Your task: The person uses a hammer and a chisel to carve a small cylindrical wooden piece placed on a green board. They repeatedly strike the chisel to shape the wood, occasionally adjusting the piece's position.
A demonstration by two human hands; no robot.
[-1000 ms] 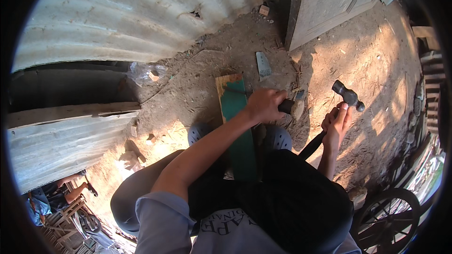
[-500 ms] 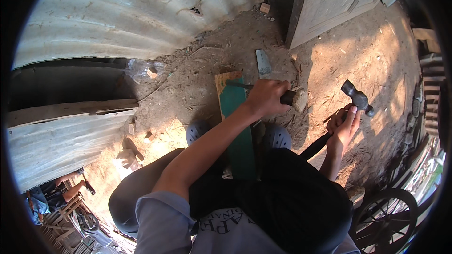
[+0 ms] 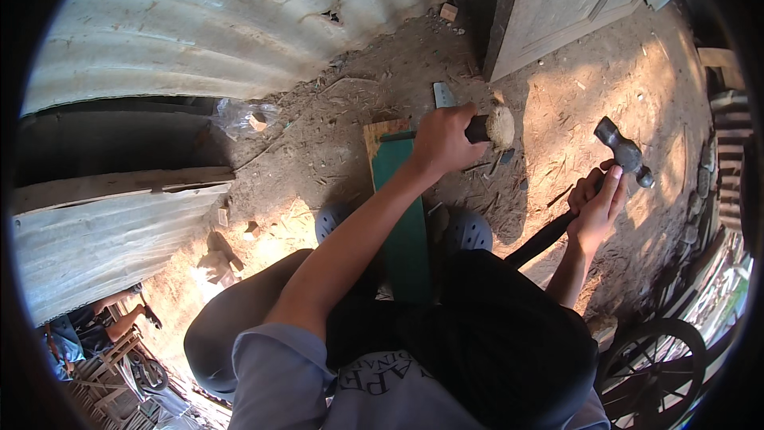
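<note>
My left hand [image 3: 444,140] is closed round the dark handle of a chisel [image 3: 500,128], whose butt end is pale and frayed. Its blade lies across the far end of a green-painted board [image 3: 398,219], near a strip of bare wood; whether the edge touches is hard to see. The board runs from between my legs out between my feet. Off to the right, my right hand [image 3: 595,205] grips a ball-peen hammer [image 3: 625,153] by its dark handle, close under the head. The hammer is apart from the chisel.
Beyond the board, a flat pale piece [image 3: 444,95] lies on the dirt floor. Corrugated metal sheets [image 3: 231,24] stand at the left, a panelled door [image 3: 557,16] far right, and a spoked wheel [image 3: 652,366] near right. Part of another person [image 3: 87,330] shows at lower left.
My left hand and the chisel have shifted slightly away from me, with the handle's butt end higher in view. My right hand has carried the hammer a little to the right.
</note>
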